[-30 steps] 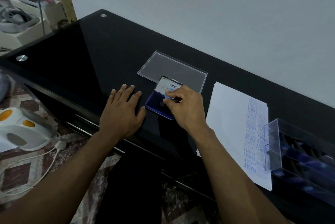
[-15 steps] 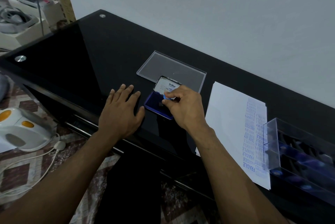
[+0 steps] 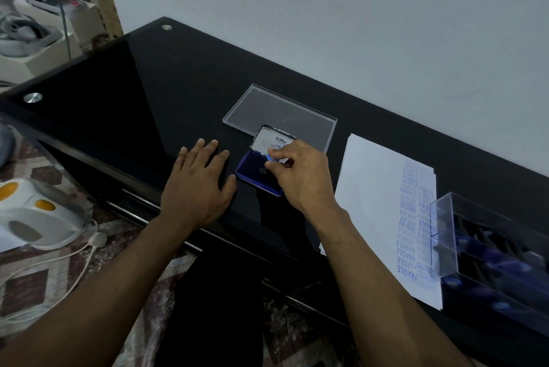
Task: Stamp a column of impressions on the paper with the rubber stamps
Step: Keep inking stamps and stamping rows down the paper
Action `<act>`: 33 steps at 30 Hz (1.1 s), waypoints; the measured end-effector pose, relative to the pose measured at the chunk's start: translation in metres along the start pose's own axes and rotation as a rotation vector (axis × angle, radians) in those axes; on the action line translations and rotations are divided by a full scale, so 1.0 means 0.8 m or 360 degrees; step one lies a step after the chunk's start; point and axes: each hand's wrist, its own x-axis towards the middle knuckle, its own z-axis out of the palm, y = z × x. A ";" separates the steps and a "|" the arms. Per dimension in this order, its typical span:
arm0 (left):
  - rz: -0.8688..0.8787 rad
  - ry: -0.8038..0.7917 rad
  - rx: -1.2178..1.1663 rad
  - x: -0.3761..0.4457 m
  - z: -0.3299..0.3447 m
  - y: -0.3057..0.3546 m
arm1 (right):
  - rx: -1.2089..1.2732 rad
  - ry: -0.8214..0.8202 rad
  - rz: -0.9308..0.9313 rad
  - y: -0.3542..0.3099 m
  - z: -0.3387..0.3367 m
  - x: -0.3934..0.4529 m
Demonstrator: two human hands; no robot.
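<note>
At centre frame the right hand [image 3: 300, 176] pinched a small round-topped blue rubber stamp [image 3: 271, 158] over the open, dark-blue ink pad [image 3: 257, 172]. The left hand [image 3: 199, 185] lay spread flat on the glossy black worktop [image 3: 148, 105]. White paper [image 3: 377, 203] carrying blue impressions lay at right beside a clear plastic box [image 3: 493, 251].

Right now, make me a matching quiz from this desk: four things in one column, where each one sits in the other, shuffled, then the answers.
Things:
1. stamp
2. left hand
3. paper
4. clear lid

Places:
A. flat on the desk, left of the ink pad
B. behind the ink pad, toward the wall
C. pinched in the right hand, over the ink pad
D. between the ink pad and the clear stamp box

Pairs: 1-C, 2-A, 3-D, 4-B
</note>
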 end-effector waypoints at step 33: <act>0.0577 -0.0036 -0.0432 -0.040 0.009 0.221 | 0.0186 0.0591 0.0227 0.115 -0.158 -0.180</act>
